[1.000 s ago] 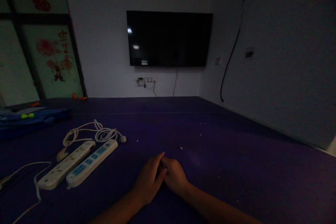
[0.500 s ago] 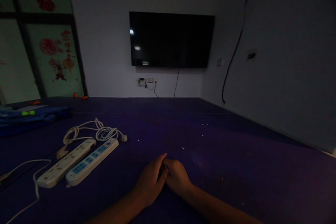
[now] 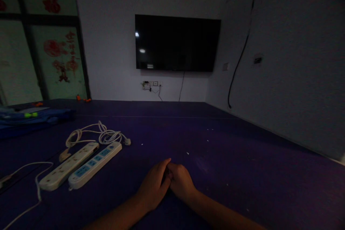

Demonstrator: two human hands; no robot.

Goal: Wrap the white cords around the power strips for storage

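1. Head view, near edge: left hand point(image 3: 155, 185) and right hand point(image 3: 182, 183) meet in front of the body, low over a dark purple flat surface point(image 3: 167, 133). Left fingers lie partly bent against the right, thumb below; the right curls loosely inward. Each appears to hold only the other; whether anything small sits between the palms, cannot tell. Likely a resting pose: joined, each props the other.

2. Head view, left of the hands, apart from both: a long white plastic power strip with pale sockets point(image 3: 69, 166) and, just beside it, a white power strip with blue socket panels point(image 3: 92, 163). Both lie flat, sockets upward, roughly parallel, perhaps so every outlet is exposed and neither strip covers the other.

3. Head view, beyond the strips: looped white cords, ending at the right in a white plug point(image 3: 127, 142). Loops probably gather slack compactly. Which cord serves which strip, too tangled to tell.

4. Head view, back: a wide black flat-screen television point(image 3: 178, 43) hangs on the pale wall point(image 3: 107, 61), wall sockets below, presumably placed for short wiring.
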